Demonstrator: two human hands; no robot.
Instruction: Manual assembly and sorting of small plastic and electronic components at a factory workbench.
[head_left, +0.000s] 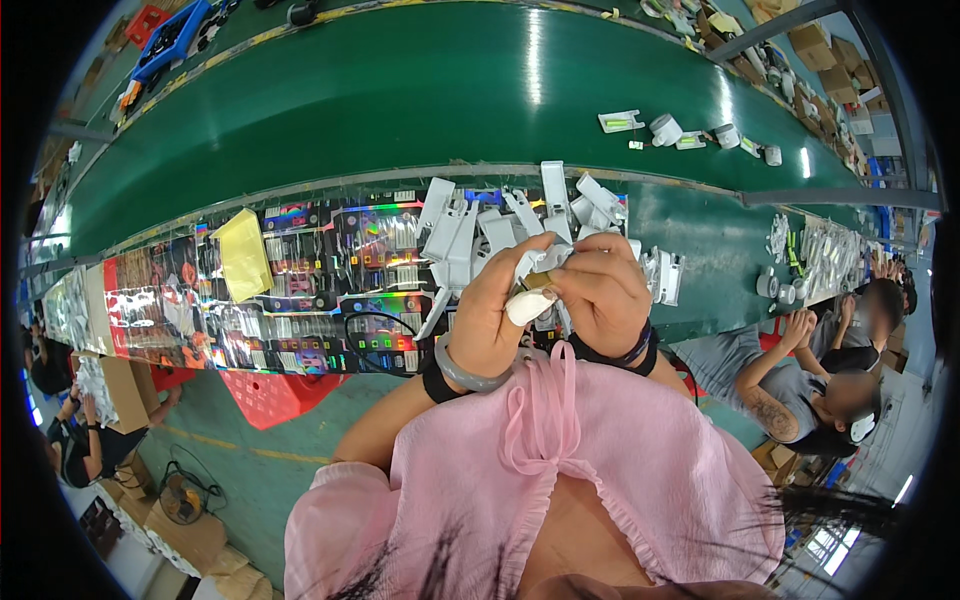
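Close in front of me, both hands meet around a small white plastic part (548,262) with a yellowish-brown patch on it. My left hand (487,312) has its fingers curled round the part from the left; a white covering wraps the tip of its thumb. From the other side my right hand (607,300) pinches at the part with thumb and fingers. The fingers hide much of what is held. Just beyond the hands lies a loose heap of white plastic housings (455,240), some of them reaching round behind my right hand.
Shiny printed sheets (310,260) cover the bench, with a yellow tray-like piece (243,257) and a black cable (365,325) on them. Beyond runs a green conveyor belt (400,90) carrying several white parts (665,129). A co-worker (770,385) sits at right; a red stool (270,395) stands at left.
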